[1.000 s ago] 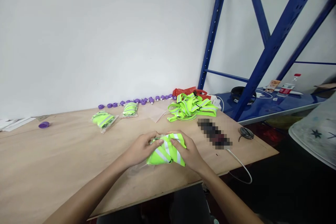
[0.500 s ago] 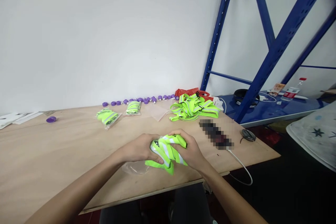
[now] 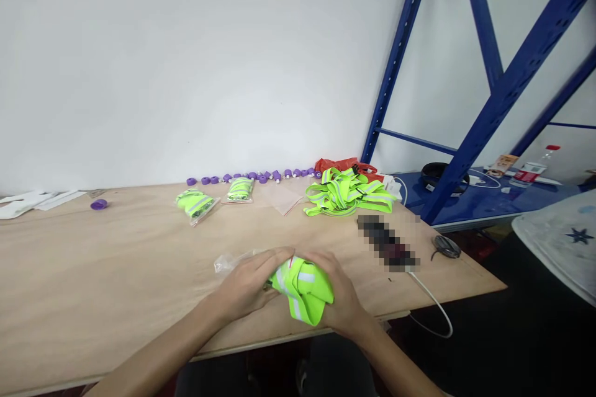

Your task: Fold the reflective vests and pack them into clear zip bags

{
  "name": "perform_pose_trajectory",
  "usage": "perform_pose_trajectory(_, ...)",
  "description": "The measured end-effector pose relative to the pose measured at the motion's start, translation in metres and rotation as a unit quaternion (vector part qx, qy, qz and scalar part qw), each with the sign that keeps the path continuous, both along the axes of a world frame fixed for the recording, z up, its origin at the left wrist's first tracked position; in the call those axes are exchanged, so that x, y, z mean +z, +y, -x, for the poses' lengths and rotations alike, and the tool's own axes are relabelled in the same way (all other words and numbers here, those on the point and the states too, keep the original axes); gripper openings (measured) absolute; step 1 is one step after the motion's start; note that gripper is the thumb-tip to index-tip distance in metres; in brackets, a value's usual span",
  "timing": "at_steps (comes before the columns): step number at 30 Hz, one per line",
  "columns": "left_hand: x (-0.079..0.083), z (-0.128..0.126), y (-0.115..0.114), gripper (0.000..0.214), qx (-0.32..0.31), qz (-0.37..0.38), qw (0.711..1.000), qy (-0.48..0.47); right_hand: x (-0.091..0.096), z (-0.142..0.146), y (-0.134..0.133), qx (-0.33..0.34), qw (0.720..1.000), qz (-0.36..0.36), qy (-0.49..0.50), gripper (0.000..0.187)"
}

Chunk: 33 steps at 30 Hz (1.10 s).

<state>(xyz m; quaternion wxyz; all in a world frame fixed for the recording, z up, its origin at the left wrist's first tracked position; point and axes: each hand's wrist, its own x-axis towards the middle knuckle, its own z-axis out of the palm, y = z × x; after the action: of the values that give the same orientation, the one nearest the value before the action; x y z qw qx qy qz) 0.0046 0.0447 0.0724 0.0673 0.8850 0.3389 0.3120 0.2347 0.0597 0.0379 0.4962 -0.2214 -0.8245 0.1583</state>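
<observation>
Between my two hands is a folded bundle of neon-yellow reflective straps (image 3: 305, 288) with silvery stripes. My left hand (image 3: 251, 282) is closed round its left side, and my right hand (image 3: 339, 294) wraps the right side, its fingertips partly hidden behind the bundle. A strap loop hangs down toward the table's front edge. Clear plastic, apparently a bag (image 3: 228, 262), shows behind my left hand; a short red line lies at the top of the bundle. Farther back are two packed bags of straps, one tilted (image 3: 195, 203) and one flatter (image 3: 240, 189).
A loose heap of reflective straps (image 3: 344, 192) lies at the back right by a red bag (image 3: 338, 165). Beside it is a flat clear bag (image 3: 283, 198). Purple pieces (image 3: 263, 178) line the wall. A blurred-out item (image 3: 386, 243), cable and mouse (image 3: 446, 246) are to the right.
The bundle has come closer to the front edge and turned in my hands. The clear plastic now shows behind my left hand rather than below it. The view has shifted slightly.
</observation>
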Motion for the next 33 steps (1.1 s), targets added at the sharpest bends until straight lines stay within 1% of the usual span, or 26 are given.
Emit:
perform_pose_trajectory(1, -0.006, 0.001, -0.001, 0.052, 0.0, -0.035, 0.999, 0.011, -0.003, 0.001, -0.002, -0.001, 1.0, -0.009, -0.007, 0.061)
perform_pose_trajectory(2, -0.011, 0.002, -0.001, 0.052, 0.002, -0.058, 0.998, 0.02, -0.006, 0.001, -0.004, 0.004, 0.999, -0.025, -0.02, 0.06)
perform_pose_trajectory(4, -0.017, 0.001, 0.001, 0.049, 0.006, -0.069, 0.997, 0.034, -0.009, 0.003, -0.006, 0.01, 0.997, -0.062, -0.041, 0.054)
perform_pose_trajectory(6, -0.016, -0.003, 0.005, 0.047, -0.003, -0.065, 0.997, 0.046, -0.011, 0.005, -0.005, 0.002, 0.995, -0.082, -0.052, 0.048)
perform_pose_trajectory(8, -0.01, -0.008, 0.006, 0.048, -0.024, -0.071, 0.995, 0.065, -0.012, 0.006, -0.002, -0.027, 0.992, -0.102, -0.063, 0.04)
perform_pose_trajectory(10, -0.006, -0.01, 0.0, 0.052, -0.029, -0.081, 0.992, 0.09, -0.014, 0.006, 0.002, -0.073, 0.983, -0.151, -0.075, 0.036)
perform_pose_trajectory(11, -0.006, -0.011, -0.007, 0.053, -0.019, -0.081, 0.992, 0.092, -0.013, 0.005, 0.004, -0.099, 0.975, -0.184, -0.075, 0.035)
perform_pose_trajectory(12, -0.008, -0.011, -0.016, 0.052, 0.002, -0.076, 0.994, 0.075, -0.013, 0.004, 0.005, -0.127, 0.965, -0.219, -0.073, 0.034)
perform_pose_trajectory(13, -0.013, -0.01, -0.027, 0.051, 0.033, -0.06, 0.997, 0.027, -0.011, 0.002, 0.007, -0.155, 0.953, -0.252, -0.07, 0.033)
perform_pose_trajectory(14, -0.02, -0.01, -0.037, 0.05, 0.06, -0.028, 0.997, -0.046, -0.008, 0.001, 0.007, -0.179, 0.941, -0.28, -0.069, 0.03)
perform_pose_trajectory(15, -0.028, -0.011, -0.046, 0.047, 0.098, 0.022, 0.981, -0.166, -0.005, 0.0, 0.007, -0.199, 0.929, -0.304, -0.066, 0.026)
perform_pose_trajectory(16, -0.035, -0.013, -0.053, 0.041, 0.125, 0.097, 0.942, -0.297, -0.002, 0.0, 0.007, -0.211, 0.919, -0.327, -0.063, 0.023)
perform_pose_trajectory(17, -0.041, -0.017, -0.056, 0.041, 0.123, 0.193, 0.886, -0.403, 0.001, 0.0, 0.005, -0.215, 0.911, -0.348, -0.06, 0.02)
perform_pose_trajectory(18, -0.043, -0.023, -0.056, 0.046, 0.104, 0.283, 0.817, -0.491, 0.004, 0.001, 0.003, -0.21, 0.904, -0.367, -0.055, 0.018)
perform_pose_trajectory(19, -0.041, -0.031, -0.054, 0.051, 0.072, 0.353, 0.749, -0.557, 0.007, 0.002, 0.0, -0.2, 0.901, -0.382, -0.049, 0.017)
perform_pose_trajectory(20, -0.036, -0.041, -0.049, 0.057, 0.038, 0.407, 0.687, -0.602, 0.008, 0.004, -0.003, -0.187, 0.899, -0.394, -0.043, 0.015)
perform_pose_trajectory(21, -0.028, -0.05, -0.043, 0.059, 0.015, 0.44, 0.636, -0.634, 0.009, 0.005, -0.005, -0.174, 0.899, -0.399, -0.041, 0.013)
perform_pose_trajectory(22, -0.017, -0.06, -0.037, 0.058, 0.009, 0.46, 0.599, -0.655, 0.008, 0.007, -0.007, -0.161, 0.9, -0.402, -0.042, 0.011)
perform_pose_trajectory(23, -0.007, -0.069, -0.031, 0.054, 0.014, 0.474, 0.573, -0.669, 0.008, 0.008, -0.008, -0.15, 0.902, -0.401, -0.044, 0.011)
perform_pose_trajectory(24, 0.003, -0.076, -0.027, 0.051, 0.028, 0.48, 0.554, -0.68, 0.006, 0.009, -0.008, -0.141, 0.904, -0.402, -0.045, 0.014)
perform_pose_trajectory(25, 0.01, -0.083, -0.025, 0.048, 0.044, 0.483, 0.542, -0.686, 0.005, 0.01, -0.008, -0.135, 0.904, -0.404, -0.045, 0.017)
perform_pose_trajectory(27, 0.016, -0.092, -0.025, 0.05, 0.061, 0.482, 0.535, -0.691, 0.004, 0.013, -0.005, -0.131, 0.902, -0.408, -0.044, 0.022)
perform_pose_trajectory(29, 0.011, -0.096, -0.029, 0.053, 0.056, 0.483, 0.536, -0.69, 0.004, 0.016, -0.001, -0.133, 0.898, -0.417, -0.041, 0.026)
perform_pose_trajectory(31, 0.001, -0.096, -0.032, 0.054, 0.053, 0.482, 0.533, -0.693, 0.007, 0.018, 0.0, -0.131, 0.898, -0.418, -0.052, 0.028)
perform_pose_trajectory(33, -0.009, -0.091, -0.031, 0.052, 0.07, 0.468, 0.522, -0.71, 0.011, 0.016, -0.001, -0.114, 0.907, -0.394, -0.092, 0.028)
